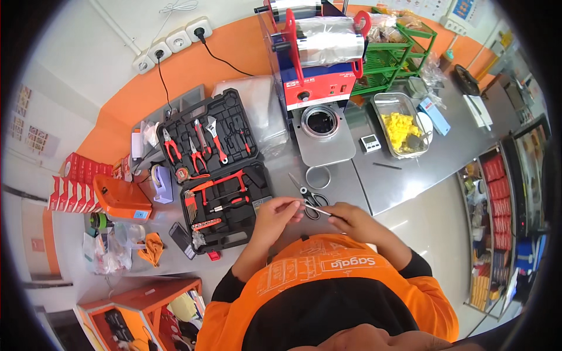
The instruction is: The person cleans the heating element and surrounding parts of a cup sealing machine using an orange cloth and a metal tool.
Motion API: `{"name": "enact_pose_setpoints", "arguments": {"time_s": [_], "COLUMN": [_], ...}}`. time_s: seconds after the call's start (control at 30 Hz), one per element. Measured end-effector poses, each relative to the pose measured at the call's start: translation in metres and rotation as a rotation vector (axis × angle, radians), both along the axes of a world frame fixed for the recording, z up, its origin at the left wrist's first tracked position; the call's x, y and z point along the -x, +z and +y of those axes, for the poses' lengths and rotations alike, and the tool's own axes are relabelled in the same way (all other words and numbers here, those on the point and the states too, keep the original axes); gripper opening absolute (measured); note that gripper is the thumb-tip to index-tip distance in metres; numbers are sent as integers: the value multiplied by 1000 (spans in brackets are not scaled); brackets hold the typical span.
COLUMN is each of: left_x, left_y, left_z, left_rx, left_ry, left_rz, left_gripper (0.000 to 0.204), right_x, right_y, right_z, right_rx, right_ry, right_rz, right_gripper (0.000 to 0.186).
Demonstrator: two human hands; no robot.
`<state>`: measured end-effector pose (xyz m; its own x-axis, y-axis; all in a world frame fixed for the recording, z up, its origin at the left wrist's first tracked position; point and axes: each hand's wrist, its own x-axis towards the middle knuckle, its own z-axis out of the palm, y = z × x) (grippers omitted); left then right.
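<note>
Close to my body, my right hand (348, 221) grips the dark end of a thin metal-shafted tool (317, 209), perhaps a screwdriver. Its pale shaft points left, and the fingers of my left hand (276, 216) are pinched together at its tip; whether something small is between them I cannot tell. Just beyond my hands, black-handled scissors (305, 192) lie on the metal table, partly behind the tool. A metal ring (318, 177) rests beside them. Left of my left hand, an open black tool case (228, 225) holds pliers, wrenches, a hacksaw and a red-black screwdriver (232, 204).
A red-and-blue cup sealing machine (319, 88) with a film roll stands ahead. To its right are a small timer (370, 143), a thin dark rod (387, 166) and a glass dish (379, 108) of yellow pieces. A phone (182, 240) and orange container (120, 198) are left.
</note>
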<state>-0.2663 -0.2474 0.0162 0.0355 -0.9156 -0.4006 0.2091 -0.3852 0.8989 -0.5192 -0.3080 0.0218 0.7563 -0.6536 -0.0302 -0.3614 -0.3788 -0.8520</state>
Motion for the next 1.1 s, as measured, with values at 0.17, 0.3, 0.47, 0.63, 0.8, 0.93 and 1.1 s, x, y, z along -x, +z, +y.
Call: {"name": "enact_pose_setpoints", "arguments": {"time_s": [0.17, 0.3, 0.47, 0.63, 0.8, 0.93, 1.1], "left_x": [48, 80, 90, 79, 84, 84, 79], "left_y": [-25, -36, -44, -84, -109, -112, -117], "left_z": [-34, -41, -49, -55, -68, -94, -111], "left_rx": [157, 166, 66, 136, 87, 9, -134], "left_ry": [154, 245, 275, 386, 424, 421, 320], "left_rz": [89, 39, -169, -538, -540, -378, -281], "left_gripper": [18, 15, 11, 14, 24, 31, 33], "right_x": [53, 67, 68, 61, 44, 30, 13], "right_y": [24, 51, 62, 73, 75, 79, 82], "right_z": [-77, -140, -207, -264, -294, -310, -322], "right_rx": [-43, 0, 311, 676, 648, 685, 729], "right_ry": [94, 247, 368, 253, 338, 451, 563], "right_rz": [17, 100, 189, 378, 423, 462, 519], "right_gripper": [33, 28, 27, 27, 27, 27, 27]}}
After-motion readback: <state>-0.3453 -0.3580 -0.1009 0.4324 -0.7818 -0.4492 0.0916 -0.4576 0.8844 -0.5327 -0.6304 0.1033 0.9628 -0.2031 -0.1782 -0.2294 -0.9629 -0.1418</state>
